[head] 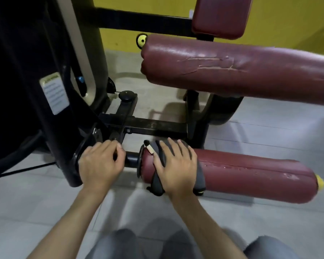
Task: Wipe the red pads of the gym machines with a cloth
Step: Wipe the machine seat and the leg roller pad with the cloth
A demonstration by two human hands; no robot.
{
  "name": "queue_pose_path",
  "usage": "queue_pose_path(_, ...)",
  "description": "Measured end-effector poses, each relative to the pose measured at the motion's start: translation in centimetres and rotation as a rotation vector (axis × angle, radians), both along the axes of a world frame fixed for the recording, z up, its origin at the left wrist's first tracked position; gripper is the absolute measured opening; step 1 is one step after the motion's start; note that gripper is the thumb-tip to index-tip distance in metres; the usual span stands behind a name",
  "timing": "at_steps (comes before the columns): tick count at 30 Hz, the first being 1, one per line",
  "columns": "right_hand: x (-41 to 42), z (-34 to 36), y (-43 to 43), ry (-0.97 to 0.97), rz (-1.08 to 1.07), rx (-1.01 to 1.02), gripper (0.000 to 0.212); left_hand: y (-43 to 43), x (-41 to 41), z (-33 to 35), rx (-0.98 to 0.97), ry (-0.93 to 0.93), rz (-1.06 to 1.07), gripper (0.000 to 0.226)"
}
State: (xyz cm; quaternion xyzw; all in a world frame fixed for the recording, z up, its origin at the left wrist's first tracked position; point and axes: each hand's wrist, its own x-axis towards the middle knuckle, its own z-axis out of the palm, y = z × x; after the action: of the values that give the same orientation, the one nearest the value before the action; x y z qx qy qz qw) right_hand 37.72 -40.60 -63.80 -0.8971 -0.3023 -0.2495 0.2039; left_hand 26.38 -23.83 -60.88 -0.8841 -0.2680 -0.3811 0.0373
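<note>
Presses cloth (200,176) onto frame-side end of lower red pad (251,176) with flat right hand (176,165); remaining length rightward along long axis. Grips black frame (67,165) with curled left hand (101,161).

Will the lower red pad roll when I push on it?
Probably: the lower red pad sits on a round black axle, so it may spin. Its cracked skin looks glossy, so the grey cloth under the right hand may slip.

dim indoor light, soft shadows on floor (269,131), sheen on upper pad (232,68), wide-angle bend, slight blur.
</note>
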Motion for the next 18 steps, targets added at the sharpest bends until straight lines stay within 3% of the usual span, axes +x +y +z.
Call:
queue_pose_path(5, -0.9, 2.0, 5.0, 0.069, 0.078, -0.101, 0.045, -0.2, 0.0, 0.3, -0.004, 0.059, 0.023, 0.041)
queue_pose_path(9, 1.1, 2.7, 1.4, 0.016, 0.17, -0.125, 0.041, 0.0, -0.3, 0.9, -0.022, 0.108, 0.022, 0.043)
queue_pose_path(14, 6.2, 3.5, -9.8, 0.053, -0.095, -0.177, 0.037, -0.7, 0.0, 0.7, -0.029, 0.035, 0.09, 0.046)
queue_pose_path(18, 7.1, 2.8, -13.1, 0.066, -0.188, -0.014, 0.036, -1.0, 0.3, 0.8, -0.055, 0.044, 0.142, 0.049)
